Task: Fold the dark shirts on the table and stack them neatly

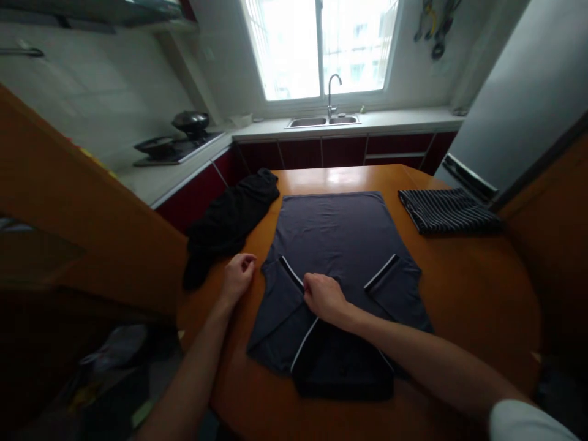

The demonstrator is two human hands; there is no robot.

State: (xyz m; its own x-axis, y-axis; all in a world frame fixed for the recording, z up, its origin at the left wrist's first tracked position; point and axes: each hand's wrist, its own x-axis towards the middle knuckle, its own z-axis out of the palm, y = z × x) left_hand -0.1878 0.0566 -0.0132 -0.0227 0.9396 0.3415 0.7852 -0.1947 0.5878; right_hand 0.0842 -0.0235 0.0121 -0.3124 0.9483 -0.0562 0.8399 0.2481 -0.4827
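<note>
A dark grey polo shirt [335, 226] lies spread face down, its black collar [344, 373] toward me. Both short sleeves are folded inward over the back, their cuffs edged in black and white. My right hand [325, 297] is closed at the inner end of the left-side cuff [290, 272], apparently gripping the cloth there; its fingertips are hidden. Just off the shirt's left edge, my left hand [237, 275] hovers over or rests on the table, fingers curled, with nothing visible in them.
A crumpled black garment [234, 211] lies at the left of the wooden table [478, 294]. Folded black-and-white striped cloth [448, 210] sits at the right. Beyond are a sink [307, 122], a stove with pans [190, 122] and a fridge [523, 92].
</note>
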